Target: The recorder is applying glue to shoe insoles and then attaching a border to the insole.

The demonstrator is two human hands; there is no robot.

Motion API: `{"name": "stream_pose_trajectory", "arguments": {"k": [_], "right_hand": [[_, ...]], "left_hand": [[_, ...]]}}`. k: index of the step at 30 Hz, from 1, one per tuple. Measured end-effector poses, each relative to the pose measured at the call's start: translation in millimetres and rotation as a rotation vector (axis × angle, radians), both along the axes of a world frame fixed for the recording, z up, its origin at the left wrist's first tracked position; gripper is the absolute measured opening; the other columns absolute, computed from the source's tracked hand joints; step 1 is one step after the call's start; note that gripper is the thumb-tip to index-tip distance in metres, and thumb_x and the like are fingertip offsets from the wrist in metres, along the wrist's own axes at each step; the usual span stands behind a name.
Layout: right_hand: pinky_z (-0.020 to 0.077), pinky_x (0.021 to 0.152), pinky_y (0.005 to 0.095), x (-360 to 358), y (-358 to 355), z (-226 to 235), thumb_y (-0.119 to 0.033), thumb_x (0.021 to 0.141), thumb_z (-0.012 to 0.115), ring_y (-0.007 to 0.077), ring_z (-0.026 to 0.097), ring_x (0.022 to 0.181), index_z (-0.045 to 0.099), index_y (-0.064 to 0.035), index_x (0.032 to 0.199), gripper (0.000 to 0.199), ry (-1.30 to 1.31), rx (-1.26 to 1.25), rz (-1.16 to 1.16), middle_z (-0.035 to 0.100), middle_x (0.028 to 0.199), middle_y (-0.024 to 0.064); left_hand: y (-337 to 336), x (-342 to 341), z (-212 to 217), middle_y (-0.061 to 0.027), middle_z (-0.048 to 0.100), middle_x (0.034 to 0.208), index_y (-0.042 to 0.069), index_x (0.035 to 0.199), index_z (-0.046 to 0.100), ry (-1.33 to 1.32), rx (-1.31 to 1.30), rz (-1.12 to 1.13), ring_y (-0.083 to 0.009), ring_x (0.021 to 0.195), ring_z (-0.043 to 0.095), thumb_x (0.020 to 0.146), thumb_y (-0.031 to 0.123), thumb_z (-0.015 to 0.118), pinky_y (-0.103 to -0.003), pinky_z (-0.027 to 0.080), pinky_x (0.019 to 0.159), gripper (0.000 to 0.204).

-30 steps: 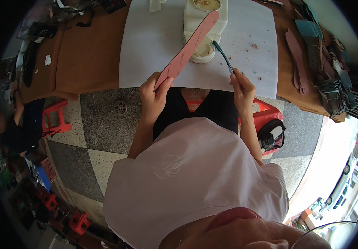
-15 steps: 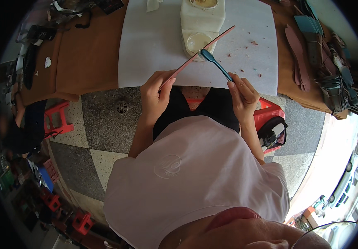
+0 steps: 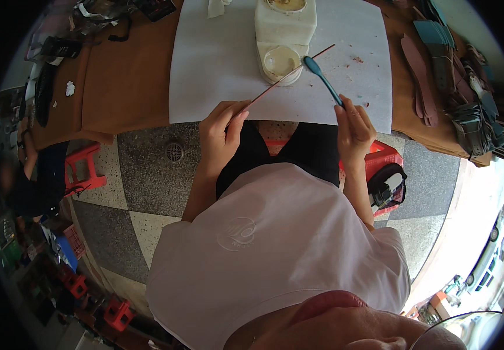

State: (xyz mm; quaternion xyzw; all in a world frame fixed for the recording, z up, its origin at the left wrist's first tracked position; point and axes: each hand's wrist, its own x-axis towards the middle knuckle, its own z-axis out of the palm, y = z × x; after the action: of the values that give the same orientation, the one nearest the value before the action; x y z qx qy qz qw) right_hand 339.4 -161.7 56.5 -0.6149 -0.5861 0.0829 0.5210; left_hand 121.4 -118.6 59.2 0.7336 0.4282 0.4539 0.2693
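My left hand (image 3: 221, 129) is closed on the near end of a thin reddish-brown leather strip (image 3: 271, 86), pinched between thumb and fingers. The strip slants away to the upper right and shows almost edge-on. My right hand (image 3: 355, 128) grips the handle of a teal toothbrush (image 3: 323, 80). Its rounded head lies at the strip's far part; whether the two touch I cannot tell, and the bristles are hidden. Just behind the strip stands a cream plastic pot (image 3: 285, 32) with a round cup of pale paste at its front and another opening at the back.
A white sheet (image 3: 217, 70) with reddish crumbs covers the table's middle. Brown covering (image 3: 120, 81) shows at the left. Pinkish-brown strips (image 3: 418, 81) and bundled teal and brown strips (image 3: 468, 116) lie at the right. A red stool (image 3: 386, 153) holds a black bag (image 3: 387, 185).
My right hand and the toothbrush have moved right, along the strip toward its far end. The strip has turned more edge-on and its far end is slightly lower.
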Motion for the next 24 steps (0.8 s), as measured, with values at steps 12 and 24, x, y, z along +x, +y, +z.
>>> {"name": "stream_pose_trajectory", "arguments": {"k": [12,24], "right_hand": [[0.0332,0.043,0.0192,-4.7,-2.9,1.6,0.003,0.069,0.061,0.0093,0.042,0.046,0.059,0.0014,0.091,0.023,0.002,0.019,0.032,0.049,0.058,0.006],[0.0292,0.043,0.0182,18.9,8.3,1.6,0.002,0.071,0.059,0.0057,0.037,0.048,0.06,0.0018,0.091,0.02,0.053,0.063,-0.116,0.045,0.056,0.0024]], "left_hand": [[0.4,-1.5,0.7,-0.0074,0.057,0.072,-0.001,0.086,0.058,0.008,0.001,0.001,-0.0124,0.055,0.053,0.075,0.0,0.053,-0.021,0.041,0.048,0.012],[-2.1,-7.2,-5.4,-0.0089,0.057,0.074,-0.003,0.085,0.058,-0.016,0.004,-0.008,-0.0121,0.056,0.053,0.074,-0.001,0.054,-0.021,0.041,0.049,0.012]]}}
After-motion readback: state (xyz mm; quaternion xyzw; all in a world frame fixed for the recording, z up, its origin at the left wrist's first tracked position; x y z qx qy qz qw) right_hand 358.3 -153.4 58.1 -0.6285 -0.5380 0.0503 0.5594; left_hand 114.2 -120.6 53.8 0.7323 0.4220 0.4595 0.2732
